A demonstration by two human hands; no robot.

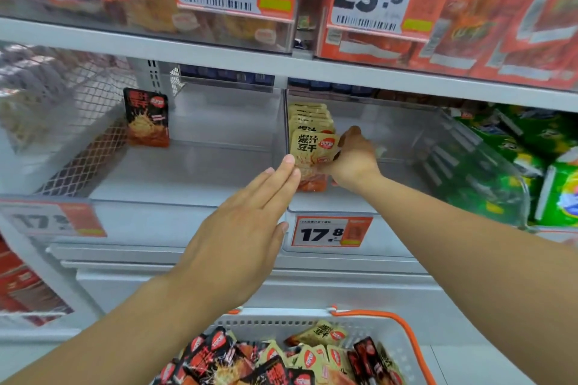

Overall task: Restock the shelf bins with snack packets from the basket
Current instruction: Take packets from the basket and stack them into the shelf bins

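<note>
Store shelving (219, 55), white, fills the view: clear bins on 2 levels, price tags 12.8, 18.8, 23.8 up top, 17.8 tag (332, 232) on the lower right bin (406, 134). Lower left bin (200, 166) holds 1 dark red packet (147, 117) standing upright against its back-left corner. Green packs (531, 159) sit in the next bin to the right.

Left hand (240, 228): flat, fingers straight and together, fingertips touching the lower left edge of the front beige packet (314, 150), at the divider between the 2 lower bins. Holds nothing.

Right hand (353, 156): inside the right bin, fingers curled round the right side of the row of beige packets (309, 117), gripping the front one. Row stands upright against the bin's left wall.

Basket (387, 331), white with orange handle, bottom centre below both forearms, holds a mix of dark and beige packets (272, 359). Well apart from both hands.
</note>
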